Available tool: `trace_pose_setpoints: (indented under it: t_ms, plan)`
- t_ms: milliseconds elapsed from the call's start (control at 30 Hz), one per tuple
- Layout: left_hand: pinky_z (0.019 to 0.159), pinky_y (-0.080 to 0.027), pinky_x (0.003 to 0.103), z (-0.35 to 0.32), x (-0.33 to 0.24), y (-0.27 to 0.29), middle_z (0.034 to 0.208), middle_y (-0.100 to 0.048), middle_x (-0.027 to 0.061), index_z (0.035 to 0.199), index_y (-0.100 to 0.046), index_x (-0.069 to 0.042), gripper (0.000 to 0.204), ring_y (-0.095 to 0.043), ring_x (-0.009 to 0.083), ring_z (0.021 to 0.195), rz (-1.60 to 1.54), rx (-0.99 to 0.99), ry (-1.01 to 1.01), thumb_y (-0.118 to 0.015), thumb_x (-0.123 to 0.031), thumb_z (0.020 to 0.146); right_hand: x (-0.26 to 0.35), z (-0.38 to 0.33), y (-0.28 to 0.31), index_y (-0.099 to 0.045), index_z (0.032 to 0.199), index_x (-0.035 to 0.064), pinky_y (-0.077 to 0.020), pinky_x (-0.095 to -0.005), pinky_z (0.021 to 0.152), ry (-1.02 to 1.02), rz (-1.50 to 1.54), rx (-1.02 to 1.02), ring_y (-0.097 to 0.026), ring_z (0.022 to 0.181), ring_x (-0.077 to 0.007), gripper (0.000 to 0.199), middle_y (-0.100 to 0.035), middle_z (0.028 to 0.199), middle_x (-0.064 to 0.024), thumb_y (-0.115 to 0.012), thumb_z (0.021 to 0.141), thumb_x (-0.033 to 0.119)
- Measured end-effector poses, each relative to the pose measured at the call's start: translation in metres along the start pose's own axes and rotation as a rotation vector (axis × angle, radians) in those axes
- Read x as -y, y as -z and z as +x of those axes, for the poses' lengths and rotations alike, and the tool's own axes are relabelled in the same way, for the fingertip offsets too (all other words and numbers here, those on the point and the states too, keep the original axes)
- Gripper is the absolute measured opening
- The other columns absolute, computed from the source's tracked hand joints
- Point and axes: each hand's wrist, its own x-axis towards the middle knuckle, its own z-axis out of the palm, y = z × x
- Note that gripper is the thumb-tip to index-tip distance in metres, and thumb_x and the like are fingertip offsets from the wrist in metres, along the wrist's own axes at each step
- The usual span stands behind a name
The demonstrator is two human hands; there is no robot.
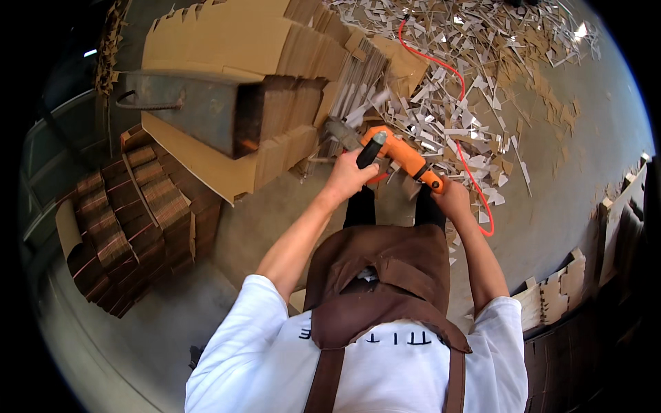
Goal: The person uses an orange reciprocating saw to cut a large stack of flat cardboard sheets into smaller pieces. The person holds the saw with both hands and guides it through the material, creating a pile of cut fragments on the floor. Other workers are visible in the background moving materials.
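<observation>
Both my hands hold an orange power tool (403,153) across the front of my body. My left hand (350,176) is closed round its black side handle (372,150). At the tool's rear end, my right hand (452,198) is wrapped round the grip. Its grey metal head (342,133) points left, close to the lower edge of a tall stack of cut cardboard sheets (292,103). Blur there hides whether they touch. A red hose (475,180) runs over the floor and loops up beside my right wrist; where it joins the tool is hidden.
An open-ended steel box (189,110) with a bar handle rests on the cardboard stack. Left of it stand strapped bundles of brown cardboard (138,213). White and brown scraps (475,89) cover the floor ahead. More cardboard pieces (561,292) stand at the right.
</observation>
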Motion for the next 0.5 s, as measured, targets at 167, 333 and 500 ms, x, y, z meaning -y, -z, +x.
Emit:
trace_pose_setpoints:
  t_ms: [167, 333, 500]
  plan:
    - [0.046, -0.040, 0.025, -0.013, -0.023, -0.021, 0.061, -0.050, -0.0017, 0.090, -0.059, -0.001, 0.021, -0.045, 0.0062, 0.049, -0.039, -0.128, -0.029, -0.067, -0.018, 0.080, -0.012, 0.018, 0.025, -0.058, 0.092, 0.0065, -0.0497, -0.0469, 0.067, 0.074, -0.001, 0.076, -0.063, 0.073, -0.0379, 0.027, -0.064, 0.072, -0.0177, -0.068, 0.073, 0.022]
    - [0.041, -0.038, 0.025, 0.012, -0.022, -0.020, 0.061, -0.049, -0.0023, 0.086, -0.057, -0.003, 0.020, -0.044, 0.0060, 0.045, -0.051, -0.181, -0.054, -0.068, -0.019, 0.080, -0.013, 0.049, 0.033, -0.058, 0.092, 0.0060, -0.0496, -0.0471, 0.066, 0.106, 0.005, 0.092, -0.063, 0.073, -0.0376, 0.026, -0.064, 0.072, -0.0178, -0.067, 0.073, 0.022]
    - [0.041, -0.037, 0.024, 0.024, -0.017, -0.026, 0.061, -0.048, -0.0032, 0.087, -0.057, -0.003, 0.021, -0.044, 0.0057, 0.045, -0.050, -0.173, -0.059, -0.068, -0.020, 0.080, -0.030, 0.065, 0.030, -0.058, 0.092, 0.0074, -0.0494, -0.0468, 0.069, 0.111, 0.029, 0.108, -0.063, 0.077, -0.0367, 0.029, -0.065, 0.077, -0.0174, -0.069, 0.071, 0.023]
